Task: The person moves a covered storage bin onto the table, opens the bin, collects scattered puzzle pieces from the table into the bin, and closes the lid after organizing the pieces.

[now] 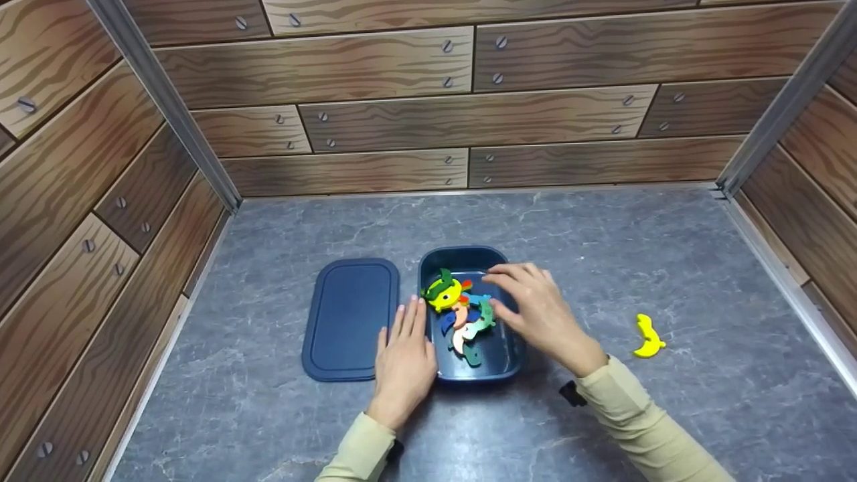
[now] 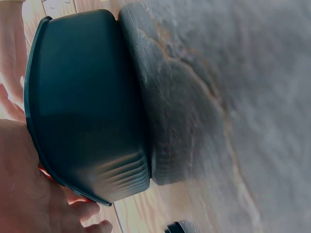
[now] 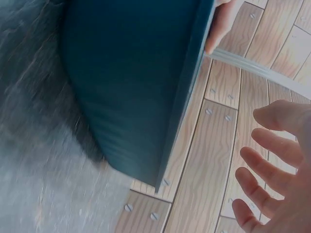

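A dark blue plastic box (image 1: 503, 348) stands on the table with several colourful animal-shaped pieces (image 1: 462, 314) heaped inside, among them a yellow one (image 1: 447, 296) with a dark eye. My left hand (image 1: 406, 358) rests on the box's left rim, fingers straight and pointing away from me. In the left wrist view, that hand (image 2: 29, 184) lies along the rim. Over the right side of the box hovers my right hand (image 1: 539, 311), fingers spread and bent, holding nothing. The right wrist view shows the same hand (image 3: 279, 179) apart from the box wall (image 3: 131, 77).
The box's flat blue lid (image 1: 351, 321) lies on the table left of the box. A single yellow piece (image 1: 647, 337) lies farther right on the grey marbled table (image 1: 576, 227). Wood-patterned walls (image 1: 381, 73) enclose the back and sides.
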A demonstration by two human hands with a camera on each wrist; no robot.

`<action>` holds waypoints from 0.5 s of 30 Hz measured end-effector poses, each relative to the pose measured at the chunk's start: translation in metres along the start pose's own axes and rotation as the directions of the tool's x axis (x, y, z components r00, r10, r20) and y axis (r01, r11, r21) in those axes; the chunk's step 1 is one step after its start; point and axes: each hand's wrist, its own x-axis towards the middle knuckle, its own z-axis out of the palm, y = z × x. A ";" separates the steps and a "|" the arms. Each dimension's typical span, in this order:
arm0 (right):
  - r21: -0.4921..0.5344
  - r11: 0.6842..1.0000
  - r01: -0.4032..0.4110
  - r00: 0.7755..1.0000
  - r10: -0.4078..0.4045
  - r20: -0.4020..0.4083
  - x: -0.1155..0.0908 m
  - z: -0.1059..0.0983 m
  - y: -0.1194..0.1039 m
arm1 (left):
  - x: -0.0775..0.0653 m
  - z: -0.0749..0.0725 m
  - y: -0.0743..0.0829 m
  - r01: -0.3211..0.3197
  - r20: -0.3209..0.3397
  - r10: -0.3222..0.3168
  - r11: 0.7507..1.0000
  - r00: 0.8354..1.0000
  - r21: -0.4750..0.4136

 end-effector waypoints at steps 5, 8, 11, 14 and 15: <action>-0.011 1.000 -0.016 0.999 0.015 -0.040 -0.009 -0.012 0.008 | 0.000 0.001 -0.001 -0.003 -0.009 0.003 1.000 1.000 -0.002; -0.021 1.000 -0.020 0.998 0.019 -0.057 -0.015 -0.017 0.012 | 0.000 0.002 -0.001 -0.005 -0.022 0.005 1.000 1.000 -0.007; -0.026 0.999 -0.023 0.997 0.020 -0.080 -0.020 -0.021 0.018 | -0.001 0.003 -0.001 -0.007 -0.031 0.007 1.000 1.000 -0.011; -0.038 0.999 -0.023 0.995 0.019 -0.102 -0.025 -0.023 0.024 | 0.000 0.002 -0.001 -0.006 -0.030 0.006 1.000 1.000 -0.008; -0.041 0.999 -0.022 0.994 0.018 -0.111 -0.027 -0.024 0.027 | 0.000 0.002 -0.001 -0.004 -0.027 0.004 1.000 1.000 -0.008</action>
